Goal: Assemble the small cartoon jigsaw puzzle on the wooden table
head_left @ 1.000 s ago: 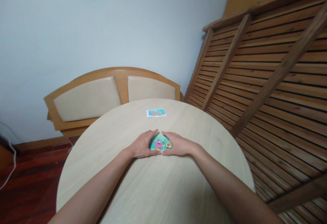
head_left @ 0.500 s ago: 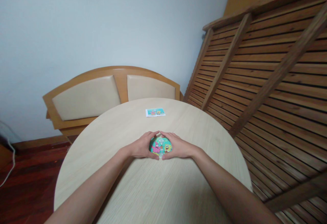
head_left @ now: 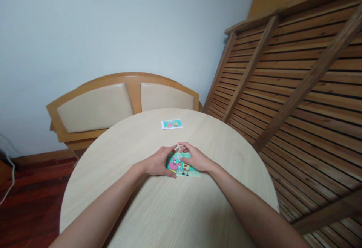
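A small flat cartoon picture (head_left: 181, 167) with a teal background, possibly a jigsaw, lies on the round pale wooden table (head_left: 169, 210). My left hand (head_left: 156, 162) lies flat along its left edge with the fingers together and stretched out. My right hand (head_left: 195, 158) rests on top of its right half, fingers bent and pressing down on the picture. The hands cover parts of the picture. A second small card (head_left: 172, 124) with the same cartoon lies farther back on the table, away from both hands.
Behind the table stands a wooden headboard (head_left: 118, 101) with beige padded panels, leaning against a pale blue wall. A slatted wooden bed frame (head_left: 296, 74) leans along the right side, close to the table's edge. Dark red wooden floor (head_left: 31, 199) shows at the left.
Both hands were cupped around the picture, thumbs and fingertips meeting. Now my right hand has slid up onto it, uncovering its lower right corner. My left hand stays at the left edge.
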Available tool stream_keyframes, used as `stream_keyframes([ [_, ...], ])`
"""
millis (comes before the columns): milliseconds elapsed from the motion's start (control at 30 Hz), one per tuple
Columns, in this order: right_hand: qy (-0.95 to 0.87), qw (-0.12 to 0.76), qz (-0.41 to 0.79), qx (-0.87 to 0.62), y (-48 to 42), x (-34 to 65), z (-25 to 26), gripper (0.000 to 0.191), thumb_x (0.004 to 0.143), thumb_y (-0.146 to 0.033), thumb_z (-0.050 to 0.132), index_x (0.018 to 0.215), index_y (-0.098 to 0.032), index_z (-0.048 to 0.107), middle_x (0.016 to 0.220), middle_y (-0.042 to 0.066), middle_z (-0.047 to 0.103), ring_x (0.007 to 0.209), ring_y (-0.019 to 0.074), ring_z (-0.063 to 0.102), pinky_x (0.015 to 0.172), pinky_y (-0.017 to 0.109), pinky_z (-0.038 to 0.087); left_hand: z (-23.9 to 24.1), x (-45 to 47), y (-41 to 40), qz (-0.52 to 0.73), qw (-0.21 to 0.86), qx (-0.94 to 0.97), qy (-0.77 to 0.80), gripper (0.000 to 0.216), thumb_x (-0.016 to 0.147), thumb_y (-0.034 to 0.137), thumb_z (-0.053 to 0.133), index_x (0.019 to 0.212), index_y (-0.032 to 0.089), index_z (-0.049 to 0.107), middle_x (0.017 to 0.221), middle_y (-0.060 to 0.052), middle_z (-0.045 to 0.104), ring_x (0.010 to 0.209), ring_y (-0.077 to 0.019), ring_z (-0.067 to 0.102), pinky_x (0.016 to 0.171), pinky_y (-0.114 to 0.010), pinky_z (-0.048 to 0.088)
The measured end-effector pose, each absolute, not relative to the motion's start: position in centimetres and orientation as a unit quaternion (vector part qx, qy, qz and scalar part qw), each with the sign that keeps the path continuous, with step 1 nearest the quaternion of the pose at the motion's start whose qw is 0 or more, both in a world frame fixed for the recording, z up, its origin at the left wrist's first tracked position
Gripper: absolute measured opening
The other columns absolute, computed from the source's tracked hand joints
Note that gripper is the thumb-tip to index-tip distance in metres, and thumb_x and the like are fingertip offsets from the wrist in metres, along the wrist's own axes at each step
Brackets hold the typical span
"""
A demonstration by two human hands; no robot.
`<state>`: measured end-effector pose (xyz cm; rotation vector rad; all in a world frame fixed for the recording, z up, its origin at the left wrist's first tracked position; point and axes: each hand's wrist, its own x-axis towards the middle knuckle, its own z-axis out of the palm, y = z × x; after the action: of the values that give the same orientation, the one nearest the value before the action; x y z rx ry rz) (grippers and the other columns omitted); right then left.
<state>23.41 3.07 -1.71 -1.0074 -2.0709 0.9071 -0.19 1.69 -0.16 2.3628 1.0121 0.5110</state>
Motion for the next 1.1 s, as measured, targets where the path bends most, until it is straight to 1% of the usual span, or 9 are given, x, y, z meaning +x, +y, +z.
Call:
stream_keyframes([
  [67, -0.781, 0.343, 0.345, -0.391, 3.2, 23.2, -1.9, 0.053, 0.081, -0.009, 0.062, 0.133, -0.019, 0.052, 0.107, 0.005, 0.064, 0.104, 0.0186, 0.063, 0.101, 0.04, 0.048, -0.2, -0.2, 1.7, 0.192, 0.255, 0.871, 0.375, 0.113, 0.061, 0.048, 0.089, 0.154, 0.018, 0.031, 0.144, -0.017, 0.049, 0.131, -0.0356, 0.047, 0.112, -0.049, 0.038],
  [133, -0.776, 0.352, 0.344, -0.394, 3.3, 23.0, -2.0, 0.049, 0.082, -0.006, 0.058, 0.129, -0.019, 0.056, 0.104, 0.004, 0.065, 0.098, 0.0175, 0.064, 0.097, 0.038, 0.05, -0.2, -0.2, 1.7, 0.196, 0.255, 0.871, 0.371, 0.113, 0.061, 0.049, 0.089, 0.154, 0.02, 0.031, 0.143, -0.017, 0.051, 0.13, -0.0358, 0.049, 0.111, -0.05, 0.039],
  [233, -0.774, 0.359, 0.352, -0.385, 3.4, 22.9, -2.0, 0.046, 0.082, -0.005, 0.055, 0.126, -0.019, 0.058, 0.101, 0.004, 0.066, 0.092, 0.0164, 0.064, 0.091, 0.036, 0.052, -0.1, -0.2, 1.8, 0.199, 0.26, 0.871, 0.367, 0.114, 0.06, 0.048, 0.089, 0.154, 0.021, 0.031, 0.139, -0.015, 0.054, 0.127, -0.0353, 0.051, 0.109, -0.049, 0.041],
  [300, -0.771, 0.364, 0.358, -0.38, 3.4, 22.9, -1.9, 0.045, 0.083, -0.005, 0.054, 0.126, -0.019, 0.058, 0.101, 0.004, 0.066, 0.092, 0.016, 0.064, 0.091, 0.036, 0.052, -0.2, -0.2, 1.8, 0.198, 0.264, 0.869, 0.368, 0.114, 0.06, 0.048, 0.089, 0.155, 0.021, 0.031, 0.139, -0.016, 0.054, 0.127, -0.0356, 0.051, 0.109, -0.049, 0.04],
  [467, -0.752, 0.376, 0.379, -0.386, 3.3, 23.1, -1.6, 0.047, 0.082, -0.009, 0.057, 0.128, -0.019, 0.057, 0.107, 0.005, 0.064, 0.091, 0.016, 0.064, 0.091, 0.037, 0.052, -0.7, -0.2, 2.0, 0.191, 0.267, 0.869, 0.37, 0.115, 0.061, 0.051, 0.088, 0.154, 0.018, 0.03, 0.148, -0.019, 0.045, 0.135, -0.0374, 0.045, 0.113, -0.051, 0.036],
  [700, -0.73, 0.395, 0.425, -0.36, 3.2, 23.1, -1.1, 0.048, 0.083, -0.018, 0.062, 0.13, -0.021, 0.055, 0.112, 0.006, 0.062, 0.086, 0.0141, 0.062, 0.087, 0.036, 0.054, -0.6, -0.1, 1.9, 0.183, 0.274, 0.869, 0.369, 0.115, 0.062, 0.048, 0.089, 0.154, 0.014, 0.029, 0.152, -0.02, 0.039, 0.139, -0.0354, 0.04, 0.118, -0.049, 0.031],
  [900, -0.73, 0.399, 0.438, -0.341, 3.0, 23.1, -1.0, 0.053, 0.081, -0.017, 0.064, 0.132, -0.019, 0.052, 0.117, 0.007, 0.061, 0.089, 0.0136, 0.062, 0.09, 0.036, 0.053, -0.4, -0.1, 1.8, 0.198, 0.283, 0.87, 0.352, 0.114, 0.063, 0.048, 0.089, 0.155, 0.019, 0.03, 0.152, -0.017, 0.042, 0.138, -0.0362, 0.042, 0.117, -0.05, 0.032],
  [1000, -0.725, 0.403, 0.446, -0.337, 2.9, 23.1, -0.8, 0.054, 0.081, -0.018, 0.066, 0.133, -0.019, 0.051, 0.118, 0.007, 0.061, 0.088, 0.0133, 0.062, 0.089, 0.036, 0.053, -0.4, -0.1, 2.0, 0.193, 0.279, 0.874, 0.347, 0.109, 0.063, 0.048, 0.089, 0.153, 0.02, 0.035, 0.149, -0.017, 0.046, 0.135, -0.036, 0.044, 0.115, -0.051, 0.034],
  [1100, -0.719, 0.412, 0.45, -0.332, 2.9, 23.0, -0.6, 0.055, 0.08, -0.02, 0.067, 0.133, -0.02, 0.051, 0.117, 0.007, 0.06, 0.086, 0.0121, 0.061, 0.086, 0.033, 0.053, -0.6, 0.0, 2.1, 0.196, 0.265, 0.884, 0.331, 0.089, 0.065, 0.048, 0.087, 0.141, 0.019, 0.05, 0.141, -0.015, 0.052, 0.131, -0.0347, 0.047, 0.113, -0.049, 0.036],
])
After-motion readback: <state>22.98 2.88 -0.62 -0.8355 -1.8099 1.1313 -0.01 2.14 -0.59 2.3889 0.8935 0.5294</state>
